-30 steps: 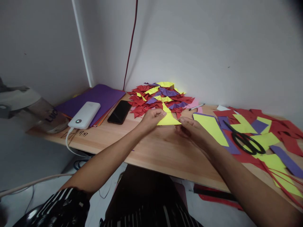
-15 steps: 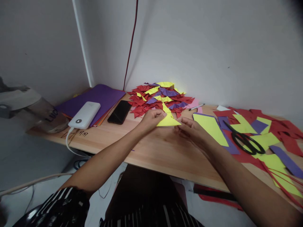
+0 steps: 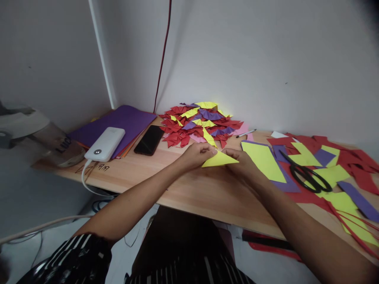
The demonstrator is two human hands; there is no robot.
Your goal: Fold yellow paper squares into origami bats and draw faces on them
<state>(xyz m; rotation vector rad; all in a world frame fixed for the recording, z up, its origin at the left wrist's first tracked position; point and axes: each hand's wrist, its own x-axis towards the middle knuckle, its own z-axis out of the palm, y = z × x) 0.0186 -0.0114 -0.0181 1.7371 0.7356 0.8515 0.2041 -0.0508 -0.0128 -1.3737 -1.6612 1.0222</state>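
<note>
A yellow sheet of paper (image 3: 219, 159), folded into a triangle, is held just above the table between both hands. My left hand (image 3: 199, 154) is closed on its left side, thumb on top. My right hand (image 3: 238, 161) grips the right side, with its fingers partly hidden behind the paper. Just beyond the hands lies a heap of folded paper pieces (image 3: 192, 125) in red, yellow, purple and pink. One yellow folded piece (image 3: 209, 137) at the heap's front edge points toward my hands.
Black-handled scissors (image 3: 309, 175) lie among coloured paper scraps (image 3: 328, 156) on the right. Nearer are stacked yellow sheets (image 3: 263, 161) and a pen (image 3: 246, 133). To the left are a phone (image 3: 149, 140), a white power bank (image 3: 106, 144) on purple paper (image 3: 130, 114), and a clear jug (image 3: 63, 146).
Both hands have brought the yellow triangle slightly nearer to me and to the right. My right fingers have shifted from its tip to further behind the paper.
</note>
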